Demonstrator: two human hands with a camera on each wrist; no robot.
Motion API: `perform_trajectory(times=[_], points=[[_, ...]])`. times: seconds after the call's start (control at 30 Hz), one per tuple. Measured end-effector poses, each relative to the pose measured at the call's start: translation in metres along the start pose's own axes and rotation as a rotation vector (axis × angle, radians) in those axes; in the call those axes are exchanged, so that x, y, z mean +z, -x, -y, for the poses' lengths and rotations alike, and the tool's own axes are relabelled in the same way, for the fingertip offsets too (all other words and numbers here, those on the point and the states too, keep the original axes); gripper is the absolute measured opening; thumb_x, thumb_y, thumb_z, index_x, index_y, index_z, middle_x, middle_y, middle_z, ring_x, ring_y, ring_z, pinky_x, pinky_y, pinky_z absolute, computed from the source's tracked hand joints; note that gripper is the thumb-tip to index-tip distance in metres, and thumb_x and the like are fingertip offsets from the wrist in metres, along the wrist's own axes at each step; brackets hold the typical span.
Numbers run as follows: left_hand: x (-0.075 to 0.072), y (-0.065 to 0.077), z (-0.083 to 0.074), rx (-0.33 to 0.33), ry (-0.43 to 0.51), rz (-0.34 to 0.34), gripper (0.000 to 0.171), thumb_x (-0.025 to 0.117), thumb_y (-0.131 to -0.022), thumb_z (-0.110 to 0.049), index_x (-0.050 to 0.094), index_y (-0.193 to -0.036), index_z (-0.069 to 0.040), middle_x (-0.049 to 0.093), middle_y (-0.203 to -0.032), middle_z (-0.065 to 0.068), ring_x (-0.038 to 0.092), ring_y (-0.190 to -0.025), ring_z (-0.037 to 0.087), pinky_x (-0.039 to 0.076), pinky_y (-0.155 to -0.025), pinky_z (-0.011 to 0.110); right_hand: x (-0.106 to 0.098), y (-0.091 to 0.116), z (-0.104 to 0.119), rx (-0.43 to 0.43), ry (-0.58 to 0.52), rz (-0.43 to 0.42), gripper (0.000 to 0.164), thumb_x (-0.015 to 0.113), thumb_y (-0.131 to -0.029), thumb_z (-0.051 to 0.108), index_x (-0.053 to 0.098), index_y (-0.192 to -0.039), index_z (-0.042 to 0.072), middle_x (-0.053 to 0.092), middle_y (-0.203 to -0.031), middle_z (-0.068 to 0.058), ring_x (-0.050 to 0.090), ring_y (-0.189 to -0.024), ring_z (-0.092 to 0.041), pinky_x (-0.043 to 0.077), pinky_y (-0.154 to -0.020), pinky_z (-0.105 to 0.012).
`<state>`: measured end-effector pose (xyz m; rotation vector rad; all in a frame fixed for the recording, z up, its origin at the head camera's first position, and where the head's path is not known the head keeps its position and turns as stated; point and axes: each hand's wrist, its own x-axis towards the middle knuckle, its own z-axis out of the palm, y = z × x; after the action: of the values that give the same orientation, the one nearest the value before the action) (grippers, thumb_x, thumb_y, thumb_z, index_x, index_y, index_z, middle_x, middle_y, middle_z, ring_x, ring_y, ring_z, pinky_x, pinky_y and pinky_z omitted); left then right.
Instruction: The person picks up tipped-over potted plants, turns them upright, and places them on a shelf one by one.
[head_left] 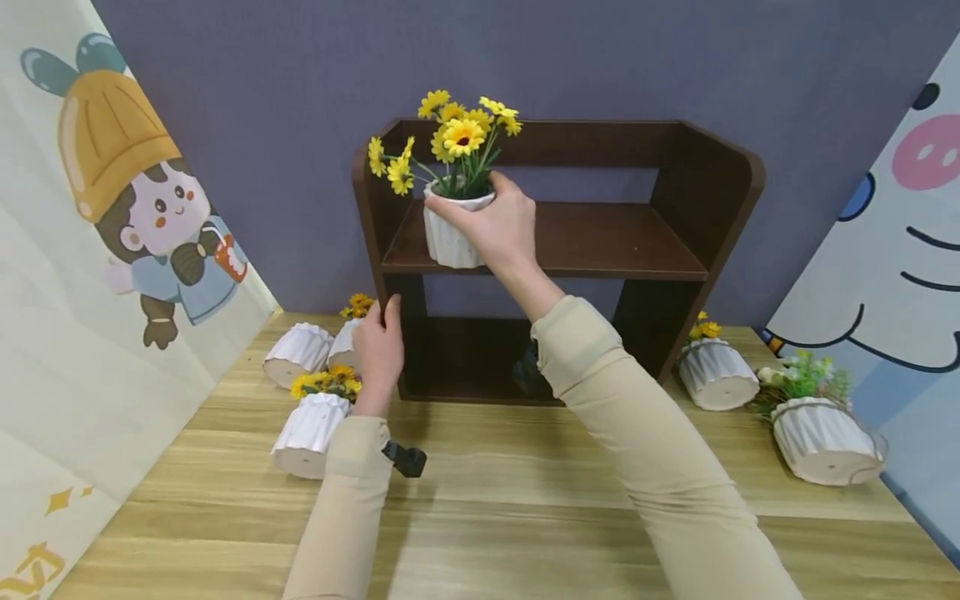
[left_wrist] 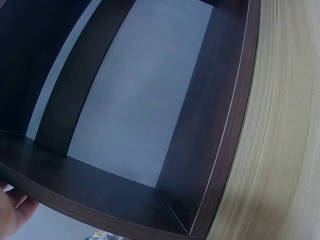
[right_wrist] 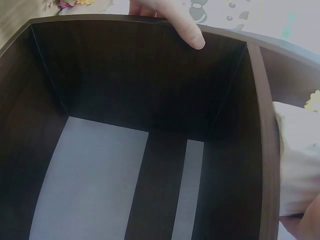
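Observation:
My right hand grips a white fluted flowerpot by its rim, thumb on the near side. Yellow daisy-like flowers with green leaves rise from the pot. It is upright at the left front of the upper board of a dark brown two-tier shelf. My left hand holds the shelf's left side panel by its front edge, lower down. In the right wrist view, the left thumb lies on the panel's inner face. Only part of the left hand shows in the left wrist view.
Several white pots lie tipped over on the wooden table. Left of the shelf lie a front pot with orange flowers and a rear pot. To the right lie a yellow-flowered pot and a pot with greenery.

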<state>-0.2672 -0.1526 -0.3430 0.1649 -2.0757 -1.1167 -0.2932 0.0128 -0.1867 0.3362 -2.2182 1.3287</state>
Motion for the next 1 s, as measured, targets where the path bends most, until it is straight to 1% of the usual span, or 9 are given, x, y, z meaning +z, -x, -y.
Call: perform_trajectory(times=[0.13,0.23,0.37,0.63,0.9,1.0], points=[[0.001,0.001,0.001,-0.006,-0.006,-0.004,0.048,0.039,-0.093,-0.049,0.053,-0.074,-0.007,0.043,-0.057,0.011,0.043,-0.054,0.030,0.031,-0.051,0.035,0.004,-0.004,-0.001,0.024,0.019,0.007,0.086,0.069,-0.058,0.067,0.054,-0.122,0.012,0.061,-0.111,-0.003,0.054,-0.098,-0.015,0.047,-0.076,-0.030],[0.002,0.001,0.001,-0.009,-0.012,-0.002,0.047,0.039,-0.093,-0.048,0.053,-0.074,-0.007,0.044,-0.058,0.012,0.043,-0.055,0.030,0.031,-0.052,0.035,0.007,-0.006,-0.002,0.050,0.029,0.017,0.094,0.069,-0.058,0.068,0.048,-0.130,0.011,0.056,-0.122,-0.005,0.051,-0.109,-0.017,0.046,-0.083,-0.030],[0.002,0.000,0.001,-0.012,0.001,-0.008,0.047,0.041,-0.093,-0.047,0.054,-0.074,-0.006,0.046,-0.059,0.013,0.044,-0.056,0.032,0.032,-0.053,0.036,0.009,-0.010,-0.003,0.071,0.035,0.030,0.100,0.068,-0.059,0.067,0.041,-0.136,0.010,0.049,-0.132,-0.006,0.046,-0.118,-0.017,0.043,-0.092,-0.031],[0.002,-0.001,-0.002,-0.029,0.001,-0.007,0.048,0.041,-0.093,-0.049,0.055,-0.077,-0.006,0.049,-0.061,0.014,0.046,-0.058,0.033,0.034,-0.054,0.038,0.013,-0.018,-0.002,0.089,0.061,0.047,0.100,0.067,-0.061,0.068,0.037,-0.138,0.011,0.044,-0.137,-0.005,0.039,-0.125,-0.018,0.036,-0.099,-0.031],[0.001,0.000,-0.003,-0.040,0.013,0.002,0.049,0.040,-0.093,-0.049,0.054,-0.075,-0.006,0.046,-0.059,0.013,0.044,-0.056,0.030,0.032,-0.052,0.034,0.014,-0.020,-0.001,0.094,0.102,0.055,0.100,0.066,-0.061,0.068,0.037,-0.138,0.010,0.044,-0.136,-0.007,0.039,-0.125,-0.020,0.036,-0.100,-0.031],[0.001,0.001,-0.002,-0.045,0.013,0.003,0.049,0.040,-0.092,-0.050,0.054,-0.075,-0.006,0.046,-0.059,0.013,0.043,-0.056,0.030,0.032,-0.052,0.034,0.013,-0.020,0.001,0.103,0.117,0.077,0.101,0.065,-0.062,0.069,0.036,-0.139,0.010,0.043,-0.137,-0.007,0.039,-0.125,-0.020,0.036,-0.100,-0.031]])
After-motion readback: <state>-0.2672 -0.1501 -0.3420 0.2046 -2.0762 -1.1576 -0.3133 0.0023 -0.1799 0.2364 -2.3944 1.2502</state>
